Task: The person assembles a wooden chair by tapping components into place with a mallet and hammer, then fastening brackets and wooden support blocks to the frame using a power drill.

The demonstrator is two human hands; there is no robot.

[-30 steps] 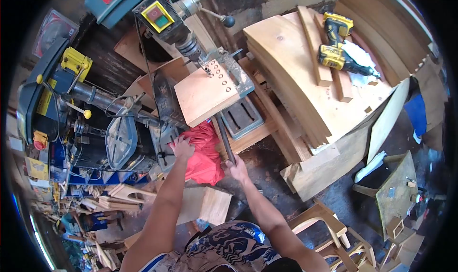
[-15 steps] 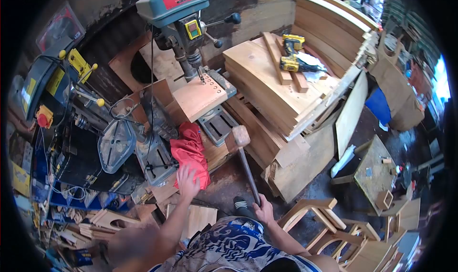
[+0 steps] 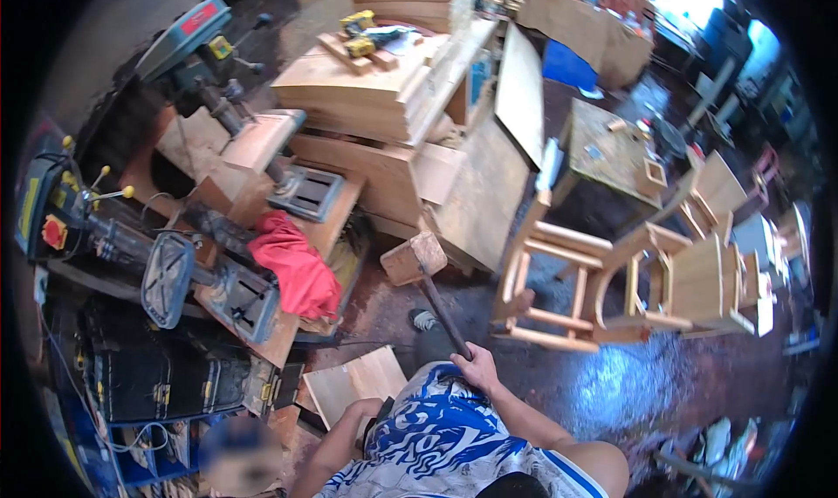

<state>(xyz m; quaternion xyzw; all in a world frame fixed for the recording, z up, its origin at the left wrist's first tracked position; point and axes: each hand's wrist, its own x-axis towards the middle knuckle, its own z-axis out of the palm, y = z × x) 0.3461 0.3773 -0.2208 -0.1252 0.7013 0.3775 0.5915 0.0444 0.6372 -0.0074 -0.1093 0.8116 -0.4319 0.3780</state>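
Observation:
My right hand [image 3: 477,369] is closed round the lower end of the handle of a wooden mallet [image 3: 414,259]. Its block-shaped head points up and away from me, over the floor. Down by my left hip is my left hand [image 3: 360,418], beside the blue and white patterned clothing [image 3: 445,415]. Its fingers are hidden there, next to something dark that I cannot make out. A light wooden board [image 3: 353,383] lies just beyond that hand. Past the mallet, to the left, a red cloth [image 3: 295,262] drapes over the bench edge.
Two drill presses stand at the left, one with a grey-green housing [image 3: 185,35]. Stacked wooden panels [image 3: 349,96] carry yellow cordless drills [image 3: 360,35]. Wooden chair frames [image 3: 559,275] stand at the right, near a low worktable [image 3: 602,144]. A blurred patch [image 3: 240,454] lies at lower left.
My view has swung to the right. My left hand has drawn back from near the red cloth to my hip. The mallet stays in my right hand.

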